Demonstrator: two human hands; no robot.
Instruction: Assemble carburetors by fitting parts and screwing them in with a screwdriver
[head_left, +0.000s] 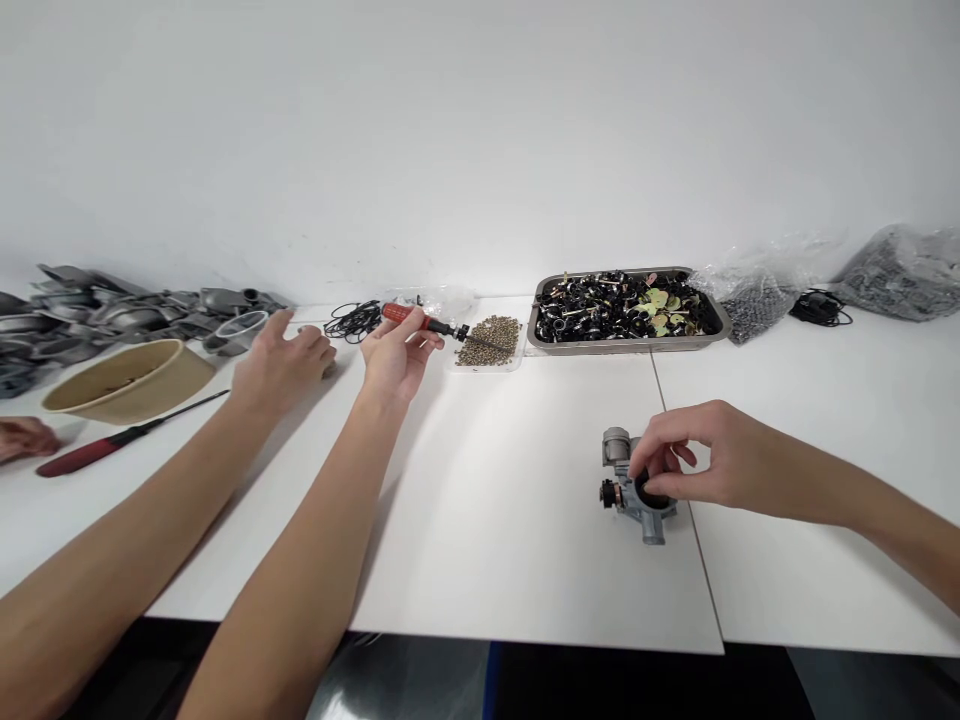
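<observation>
left hand (pixel 394 362) pinches the driver (pixel 439 326), shaft rightward; the part (pixel 639 504) lies right and nearer, under the curled right hand (pixel 709 455), grip unclear.

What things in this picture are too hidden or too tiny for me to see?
In the head view:
Metal part: the right hand covers some of it.
Tan bowl: its near wall hides most of what's inside.
Small thing under another person's hand: the fingers cover most of it.
Hand at the far left: the picture's edge cuts it off.
Brass-colored pieces: too small to make out each shape.
</observation>
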